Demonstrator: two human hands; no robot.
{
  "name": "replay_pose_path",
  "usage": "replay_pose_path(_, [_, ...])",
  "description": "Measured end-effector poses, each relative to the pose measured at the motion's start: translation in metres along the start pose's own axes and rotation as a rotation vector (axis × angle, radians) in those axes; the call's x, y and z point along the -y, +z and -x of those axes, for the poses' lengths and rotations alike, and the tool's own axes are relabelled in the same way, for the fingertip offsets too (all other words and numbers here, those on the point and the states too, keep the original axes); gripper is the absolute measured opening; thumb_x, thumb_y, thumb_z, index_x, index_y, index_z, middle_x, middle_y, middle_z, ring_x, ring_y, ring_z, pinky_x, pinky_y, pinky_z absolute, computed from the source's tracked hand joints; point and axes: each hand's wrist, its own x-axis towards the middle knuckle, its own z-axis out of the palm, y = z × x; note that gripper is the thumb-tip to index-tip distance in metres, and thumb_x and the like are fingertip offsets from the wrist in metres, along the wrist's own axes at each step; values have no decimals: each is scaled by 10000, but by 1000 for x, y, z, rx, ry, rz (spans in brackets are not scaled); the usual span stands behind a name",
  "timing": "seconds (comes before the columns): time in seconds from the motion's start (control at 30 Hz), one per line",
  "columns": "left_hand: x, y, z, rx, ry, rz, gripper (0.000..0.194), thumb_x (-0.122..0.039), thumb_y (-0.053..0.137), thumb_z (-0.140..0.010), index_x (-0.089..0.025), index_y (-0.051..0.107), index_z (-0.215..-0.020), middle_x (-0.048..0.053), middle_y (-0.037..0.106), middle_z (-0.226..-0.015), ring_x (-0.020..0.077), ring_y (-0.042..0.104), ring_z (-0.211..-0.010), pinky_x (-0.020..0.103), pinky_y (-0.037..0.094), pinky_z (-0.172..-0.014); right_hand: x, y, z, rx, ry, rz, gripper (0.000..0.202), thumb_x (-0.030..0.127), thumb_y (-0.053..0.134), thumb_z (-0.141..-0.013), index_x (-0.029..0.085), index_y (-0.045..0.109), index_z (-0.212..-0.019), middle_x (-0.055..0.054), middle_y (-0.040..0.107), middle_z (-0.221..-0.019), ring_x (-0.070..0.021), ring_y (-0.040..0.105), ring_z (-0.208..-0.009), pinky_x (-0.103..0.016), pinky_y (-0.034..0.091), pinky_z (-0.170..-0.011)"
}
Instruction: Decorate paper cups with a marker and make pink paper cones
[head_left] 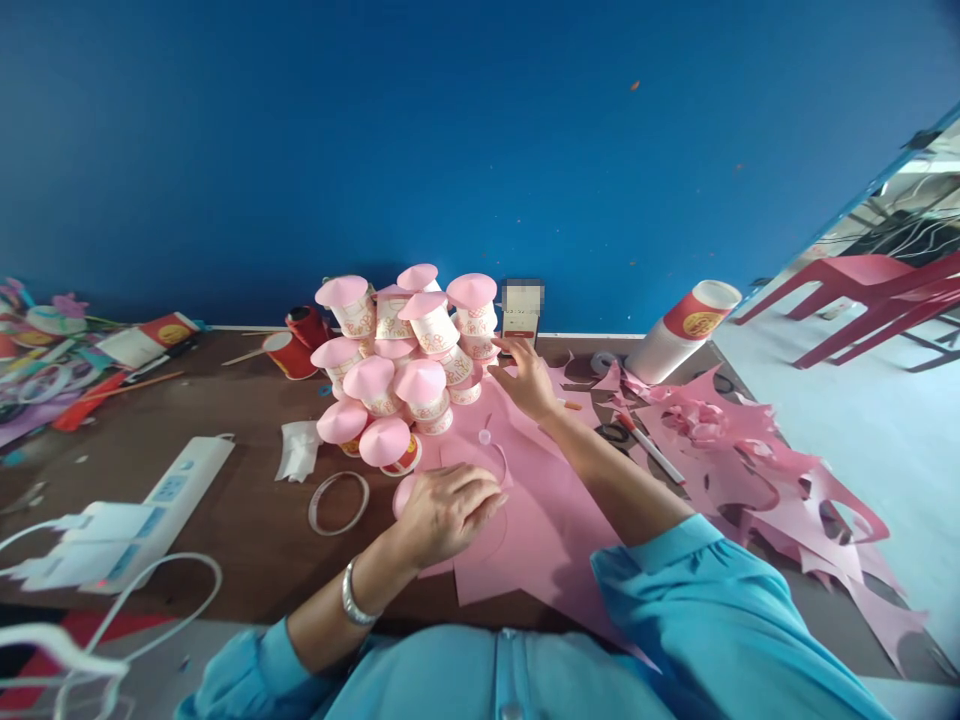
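Note:
My right hand (529,382) reaches to the right side of a cluster of stacked paper cups (435,335) topped with pink paper cones (420,381). Its thumb and fingers are apart, the tips close to a cup; contact is hard to tell. Nearer me, my left hand (450,512), a silver bracelet on its wrist, is over pink paper sheets (540,500). Its fingers are curled together, and what they hold, if anything, is hidden. Part of another pink piece (403,494) shows beside that hand. A phone (520,315) leans on the wall behind the cups.
Cut pink scraps (750,470), a red-and-white pen (652,448) and a tall stack of cups (682,330) lie to the right. Leftward are a tape roll (339,503), red cups (289,355) and a power strip (187,480) with cables. A blue wall (480,150) rises behind.

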Motion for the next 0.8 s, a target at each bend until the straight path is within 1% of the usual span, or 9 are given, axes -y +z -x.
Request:
replay_pose_path(0.1, [-1,0,2,-36,0,-13,297,-216,568,-1061,-202,553,-764,-13,645,-676,121,601,-602,279,423,-581,4,3,3,25,-27,-28,307,283,667,-928,239,719,-1227,-112,685,-1298,-254,691,-1112,-425,576,-991])
replay_pose_path(0.17, [-1,1,5,-63,5,-28,382,-218,570,-1056,-222,464,-689,-30,534,-592,121,502,-535,300,358,-539,7,3,7,55,-27,-46,183,296,638,-956,216,740,-1084,-98,711,-1178,-215,705,-976,-361,579,-884])
replay_pose_path(0.2, [-2,1,6,-78,9,-31,402,-209,574,-1051,-230,433,-675,-36,498,-575,122,466,-520,309,332,-528,7,1,10,67,-21,-46,154,303,623,-968,207,739,-998,-86,719,-1107,-199,701,-914,-335,570,-837])
replay_pose_path(0.27, [-2,1,8,-104,19,-26,408,-180,586,-1035,-235,407,-672,-41,468,-570,124,425,-514,319,307,-523,7,-2,15,84,-8,-33,190,312,611,-975,201,712,-859,-63,721,-978,-181,685,-831,-304,544,-775])
replay_pose_path(0.33, [-2,-3,9,-124,32,-11,386,-151,606,-1017,-233,414,-693,-39,488,-587,124,431,-530,312,317,-532,6,-7,21,97,-4,-18,199,302,623,-960,203,694,-803,-49,724,-904,-178,674,-795,-291,526,-745])
replay_pose_path(0.43, [0,-13,6,-148,45,7,337,-114,634,-994,-225,444,-738,-32,539,-628,123,477,-571,291,361,-564,4,-12,31,126,1,5,163,271,640,-930,207,691,-789,-32,734,-842,-170,665,-743,-276,510,-708])
replay_pose_path(0.53, [2,-21,5,-162,25,5,338,-102,628,-991,-230,435,-744,-35,539,-627,123,477,-568,289,370,-563,1,-15,41,148,2,37,127,236,645,-911,210,696,-797,-24,742,-816,-161,657,-698,-267,498,-687])
replay_pose_path(0.67, [-1,-17,9,-142,36,8,333,-120,610,-1003,-235,436,-744,-34,556,-617,124,501,-553,285,392,-551,-2,-26,55,179,-13,100,122,206,638,-919,208,690,-808,-26,746,-814,-162,679,-720,-255,490,-705])
replay_pose_path(0.8, [-4,-10,12,-123,64,30,254,-142,569,-1030,-226,486,-806,-14,624,-665,125,572,-573,267,451,-562,-7,-51,72,183,-16,220,251,264,572,-1006,208,658,-776,-38,725,-803,-162,666,-716,-258,463,-693])
